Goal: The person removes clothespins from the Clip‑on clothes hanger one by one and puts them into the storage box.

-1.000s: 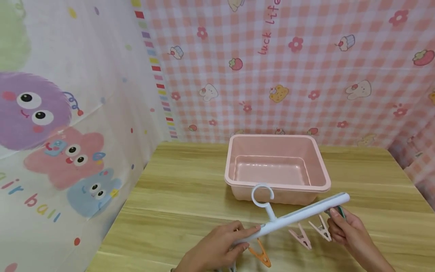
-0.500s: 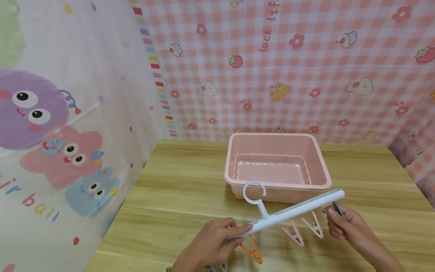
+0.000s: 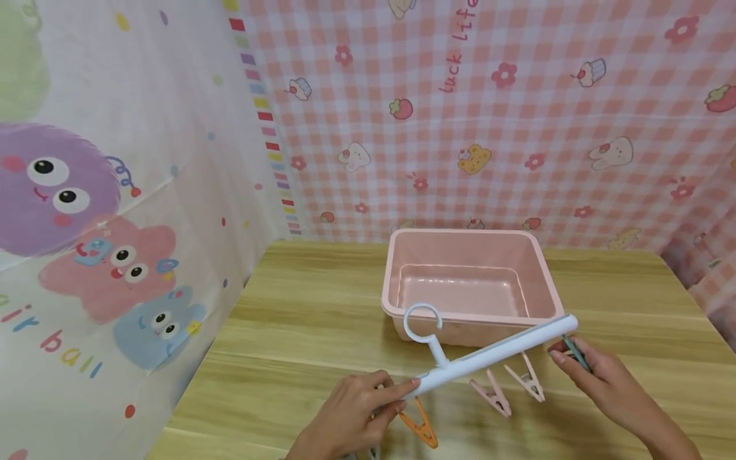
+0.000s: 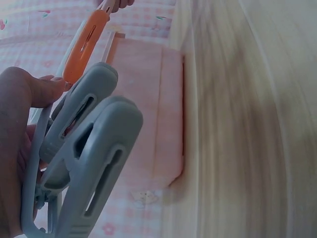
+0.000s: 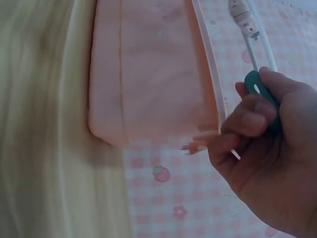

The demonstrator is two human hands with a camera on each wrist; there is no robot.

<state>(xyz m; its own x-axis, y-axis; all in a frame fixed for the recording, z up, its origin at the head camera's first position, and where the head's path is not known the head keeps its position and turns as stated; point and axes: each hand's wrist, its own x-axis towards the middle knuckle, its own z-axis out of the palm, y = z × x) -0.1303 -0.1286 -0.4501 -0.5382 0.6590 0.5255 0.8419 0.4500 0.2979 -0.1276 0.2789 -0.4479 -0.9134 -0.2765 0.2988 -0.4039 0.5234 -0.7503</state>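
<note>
The hanger [image 3: 489, 360] is sliding away from right fingers [image 3: 568, 367] pinching, maybe tugging, the green clip [image 3: 577, 355], while left fingers [image 3: 397, 392] are gripping the hanger, likely needing a firm hold next.

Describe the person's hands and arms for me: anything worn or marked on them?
The left hand and the right hand are both bare, without gloves, and I can make out no rings or markings. The right forearm shows no sleeve or cable. The left wrist runs out of the head view, so I cannot tell what is worn there.
</note>
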